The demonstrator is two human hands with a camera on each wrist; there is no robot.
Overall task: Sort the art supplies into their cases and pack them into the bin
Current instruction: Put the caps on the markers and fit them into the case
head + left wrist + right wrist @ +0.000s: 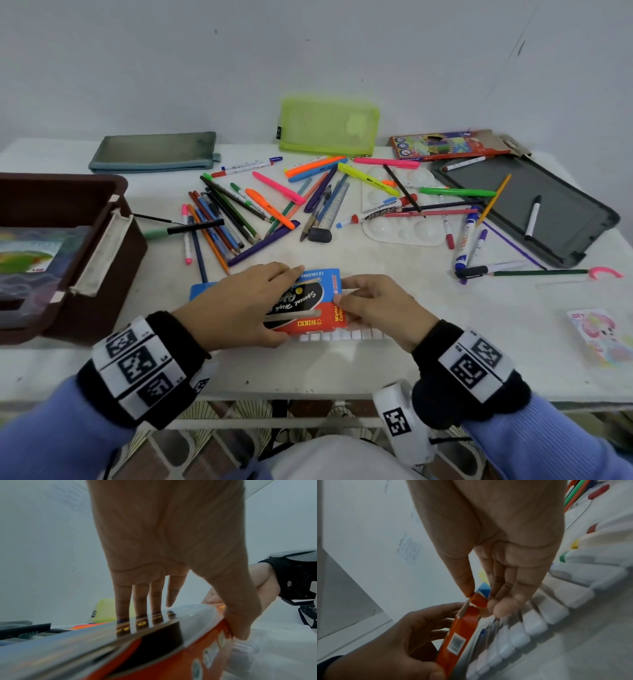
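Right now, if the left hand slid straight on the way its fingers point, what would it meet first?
Probably the right hand, pinching the watercolour box's end flap; the left hand lies along the box toward it.

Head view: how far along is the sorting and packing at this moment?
Early. Done: one flat case already lies in the brown bin. In hand: the left hand grips the watercolour box while the right hand pinches its end flap; white paint tubes show along its near edge. Left: loose pens and pencils, the palette, and the grey pouch and green pouch remain unpacked.
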